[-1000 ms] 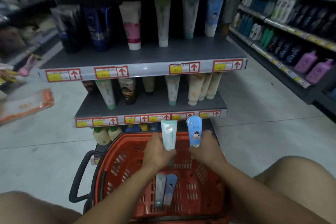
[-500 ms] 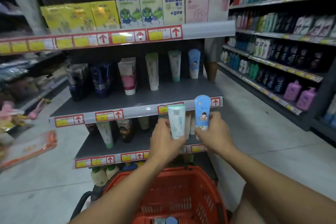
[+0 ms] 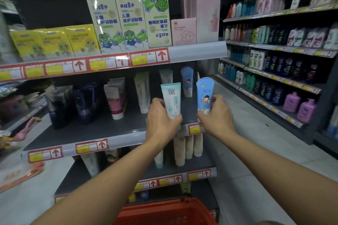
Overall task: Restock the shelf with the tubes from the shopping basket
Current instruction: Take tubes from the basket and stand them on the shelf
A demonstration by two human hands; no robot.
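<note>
1. Shop aisle, dim light, pale tiled floor [image 3: 256,151]. A grey end shelf unit sits dead ahead; a long side rack of bottles [image 3: 285,71] runs down the right.
2. Middle shelf [image 3: 95,131] has a grey deck and red-and-yellow price tags along its front edge. Standing on it, left to right: dark pouches, dark blue tubes, white-and-pink tubes [image 3: 116,99], a pale green tube, then a mint tube and a blue tube at the back right.
3. Top shelf [image 3: 197,52]: yellow packs, tall cream boxes with a green cartoon frog [image 3: 128,18], pink boxes [image 3: 201,12].
4. Lower shelf: beige tubes [image 3: 186,149] standing cap-down, plus a few white ones.
5. Left hand [image 3: 161,124] is clamped round the lower half of a mint-and-white tube [image 3: 171,99], held upright, crimped end up.
6. Right hand [image 3: 217,117] pinches a blue tube with a cartoon child [image 3: 204,95] near its cap end, also upright, crimped end up.
7. Both held tubes are side by side, not touching, just above the front right corner of the middle shelf, in front of the matching tubes already standing there.
8. Orange basket [image 3: 164,212]: only its rim shows at the bottom edge, below the forearms. Can't see its contents.
</note>
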